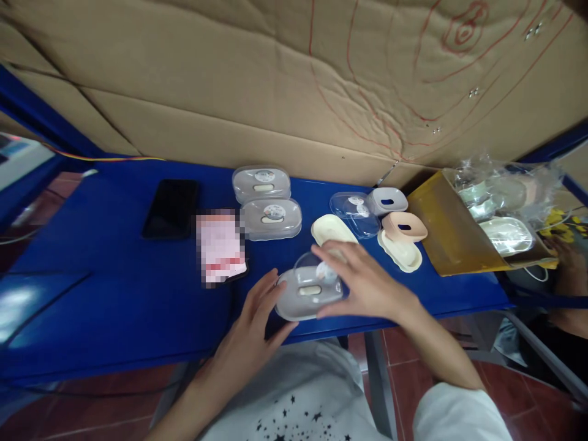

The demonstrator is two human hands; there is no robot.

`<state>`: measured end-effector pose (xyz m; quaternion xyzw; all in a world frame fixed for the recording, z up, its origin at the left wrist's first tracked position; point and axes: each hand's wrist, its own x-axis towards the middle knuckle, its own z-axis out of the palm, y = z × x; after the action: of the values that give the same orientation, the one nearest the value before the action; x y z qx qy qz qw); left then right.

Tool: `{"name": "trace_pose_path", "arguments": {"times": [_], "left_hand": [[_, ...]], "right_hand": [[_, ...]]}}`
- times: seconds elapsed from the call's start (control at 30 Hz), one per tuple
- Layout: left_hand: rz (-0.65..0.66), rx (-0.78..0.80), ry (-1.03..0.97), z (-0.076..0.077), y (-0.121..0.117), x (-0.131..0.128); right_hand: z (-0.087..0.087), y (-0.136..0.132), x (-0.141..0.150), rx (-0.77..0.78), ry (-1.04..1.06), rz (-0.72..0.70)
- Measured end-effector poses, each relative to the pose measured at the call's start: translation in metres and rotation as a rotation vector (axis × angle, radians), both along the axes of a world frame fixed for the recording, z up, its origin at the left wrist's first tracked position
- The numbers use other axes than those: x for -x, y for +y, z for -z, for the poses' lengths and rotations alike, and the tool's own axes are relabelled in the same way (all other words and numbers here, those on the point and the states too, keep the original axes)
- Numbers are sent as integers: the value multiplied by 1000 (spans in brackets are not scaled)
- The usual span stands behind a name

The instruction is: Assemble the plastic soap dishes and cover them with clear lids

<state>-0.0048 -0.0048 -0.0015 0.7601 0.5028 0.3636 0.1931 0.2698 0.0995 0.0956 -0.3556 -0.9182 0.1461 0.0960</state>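
A grey oval plastic box (294, 301) with a pale piece in its central slot rests near the front edge of the blue table. My left hand (260, 315) grips its left end, with thumb and fingers apart around the rim. From the right, my right hand (362, 278) holds a clear oval lid (305, 262) with a round sticker, tilted over the back of the box. That hand's lower fingers reach the box's right end. Just behind lies a cream oval tray (333, 229), partly hidden by my right hand.
Two lidded grey boxes (272, 222) stand behind. Clear lids (349, 205), a grey shell (389, 201), a peach shell (408, 226) and a cream tray (404, 254) lie at right, beside a carton (441, 226) of wrapped parts. A black phone (169, 208) lies left; cardboard (206, 79) rises behind.
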Motion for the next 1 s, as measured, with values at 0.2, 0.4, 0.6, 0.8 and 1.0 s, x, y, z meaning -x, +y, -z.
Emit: {"name": "trace_pose_path", "arguments": {"times": [0.2, 0.4, 0.6, 0.8, 1.0], "left_hand": [[6, 146, -94, 11, 0, 3], [30, 104, -70, 10, 2, 5], [63, 92, -13, 5, 4, 5], [80, 100, -35, 6, 4, 6], [59, 147, -89, 4, 5, 6]], "right_hand": [[39, -41, 25, -67, 48, 5], [44, -46, 37, -142, 10, 89], [43, -52, 38, -162, -55, 74], [36, -48, 36, -143, -85, 40], [37, -46, 37, -143, -66, 30]]}}
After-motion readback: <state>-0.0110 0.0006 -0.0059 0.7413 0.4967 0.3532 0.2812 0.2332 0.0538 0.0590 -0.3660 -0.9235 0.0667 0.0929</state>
